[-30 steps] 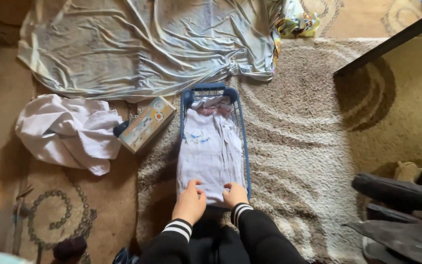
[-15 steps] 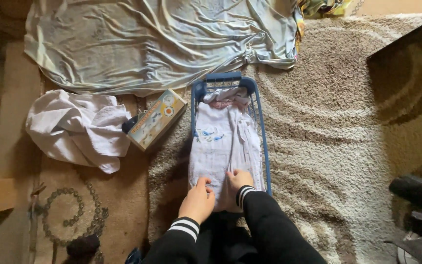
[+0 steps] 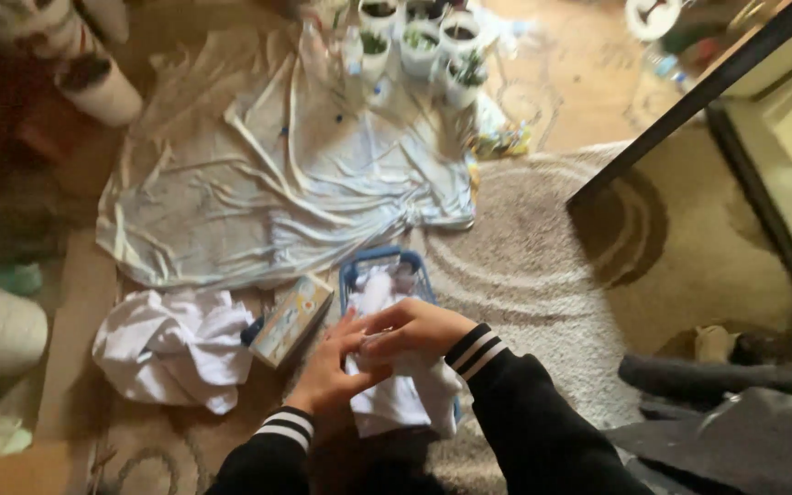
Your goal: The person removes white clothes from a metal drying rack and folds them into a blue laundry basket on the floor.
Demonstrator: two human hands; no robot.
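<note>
My left hand (image 3: 332,371) and right hand (image 3: 414,327) together, both grips closed on white cloth (image 3: 396,399) lifted over blue basket (image 3: 359,268) on shaggy rug (image 3: 543,302), small carton (image 3: 291,321) just beside, crumpled white garment (image 3: 171,348) left, pale sheet (image 3: 277,183) beyond

Bare shaggy rug (image 3: 543,275) lies open to the right of the blue basket (image 3: 352,272), as far as the dark table edge (image 3: 689,101). Left of the basket, a small box (image 3: 291,321) and crumpled white cloth (image 3: 171,348) crowd the floor. Beyond, a spread sheet (image 3: 277,183) and plant pots (image 3: 414,41) block the far side.
</note>
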